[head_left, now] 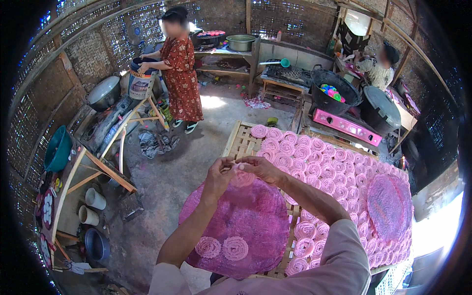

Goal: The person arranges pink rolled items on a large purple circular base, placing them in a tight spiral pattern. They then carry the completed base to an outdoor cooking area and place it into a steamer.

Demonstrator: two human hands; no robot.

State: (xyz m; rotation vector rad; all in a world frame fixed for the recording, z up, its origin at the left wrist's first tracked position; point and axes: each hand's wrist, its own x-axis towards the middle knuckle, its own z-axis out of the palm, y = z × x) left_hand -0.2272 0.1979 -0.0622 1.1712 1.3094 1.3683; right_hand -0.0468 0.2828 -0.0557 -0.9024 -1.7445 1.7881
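Note:
Both my hands meet over the far edge of a round purple woven mat point(236, 211). With bent fingers, my left hand point(220, 175) pinches one side of a pink coiled rosette point(244, 179), which looks like a raw cracker. My right hand point(264, 168) grips its upper right edge. Two more rosettes lie near each other at the mat's near side, a left one point(208, 247) and a right one point(235, 248). Beside the mat, a slatted bamboo rack point(239, 140) carries many pink rosettes point(314, 169) in close rows.
A second purple mat point(389, 206) lies over the rosettes at right. A person in a red patterned dress point(181, 73) holds a bucket point(142, 81) at far left. Another person point(378, 69) sits far right, behind a black pan point(335, 91) and lidded pot point(381, 109).

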